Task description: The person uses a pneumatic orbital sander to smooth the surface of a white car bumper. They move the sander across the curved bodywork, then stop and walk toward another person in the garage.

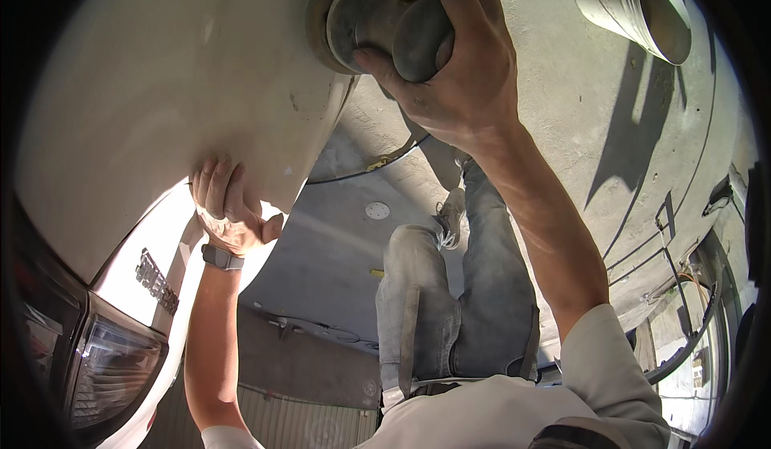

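Note:
My right hand point(462, 75) is wrapped round a dusty, dark, round power sander point(381, 23), whose round pad sits at the upper edge of a dull off-white car body panel point(120, 79). A bit of yellow shows on the tool near my fingertips. Lower on the same panel, my left hand point(229, 200), with a watch on its wrist, rests with fingers apart and slightly bent, thumb toward the panel's edge. Below it are a sunlit lower part of the bodywork with a chrome badge and a dark-framed car lamp point(112, 369).
A white bucket point(610, 7) with something blue on its rim lies or stands at the upper right on pale concrete ground point(546, 87). Dark cables or hoses point(683, 328) run along the right. My legs and shoes are below the panel's edge, over shaded grey ground.

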{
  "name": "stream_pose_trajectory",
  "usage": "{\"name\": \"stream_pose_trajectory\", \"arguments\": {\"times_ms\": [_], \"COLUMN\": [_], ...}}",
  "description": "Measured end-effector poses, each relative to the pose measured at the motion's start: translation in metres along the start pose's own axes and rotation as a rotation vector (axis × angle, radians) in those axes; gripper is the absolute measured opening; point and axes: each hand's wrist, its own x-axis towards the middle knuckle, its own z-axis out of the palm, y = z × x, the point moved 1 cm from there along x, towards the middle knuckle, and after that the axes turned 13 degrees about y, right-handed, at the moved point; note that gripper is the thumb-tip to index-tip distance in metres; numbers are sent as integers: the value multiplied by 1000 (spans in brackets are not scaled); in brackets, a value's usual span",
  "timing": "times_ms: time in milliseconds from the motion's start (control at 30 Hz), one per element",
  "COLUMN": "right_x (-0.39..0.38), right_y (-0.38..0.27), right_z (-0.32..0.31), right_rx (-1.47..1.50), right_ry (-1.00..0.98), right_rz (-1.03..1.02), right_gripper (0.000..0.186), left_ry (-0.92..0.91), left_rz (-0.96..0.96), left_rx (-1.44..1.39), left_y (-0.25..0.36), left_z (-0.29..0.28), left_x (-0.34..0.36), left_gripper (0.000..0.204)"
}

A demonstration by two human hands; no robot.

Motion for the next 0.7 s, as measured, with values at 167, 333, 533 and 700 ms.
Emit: {"name": "stream_pose_trajectory", "arguments": {"times_ms": [167, 333, 533, 700], "right_x": [-37, -7, -26, -38], "right_y": [-16, 17, 8, 26], "right_z": [6, -6, 3, 0], "right_rx": [20, -112, 0, -1], "right_ry": [7, 64, 81, 194], "right_rz": [-71, 113, -113, 96], "right_gripper": [69, 63, 73, 71], "left_ry": [-4, 10, -13, -22], "left_rz": [3, 12, 10, 26], "left_rx": [-37, 6, 16, 11], "left_y": [-2, -3, -1, 1], "left_z": [2, 1, -1, -2], "left_x": [2, 1, 2, 7], "left_gripper": [74, 76, 76, 73]}}
